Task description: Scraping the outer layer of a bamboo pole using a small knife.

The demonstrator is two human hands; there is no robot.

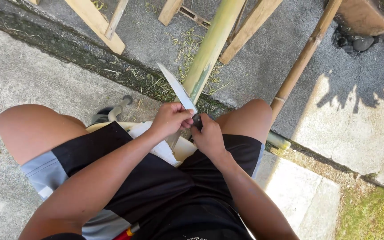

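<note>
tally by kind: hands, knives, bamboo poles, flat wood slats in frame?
Hands: 2 — left hand, right hand, both at the knife
Knives: 1 — knife, blade pointing away from the person
Bamboo poles: 2 — green pole, brown pole
Flat wood slats: about 5 — e.g. slat, some cut off by the frame edge
Total: about 10
</note>
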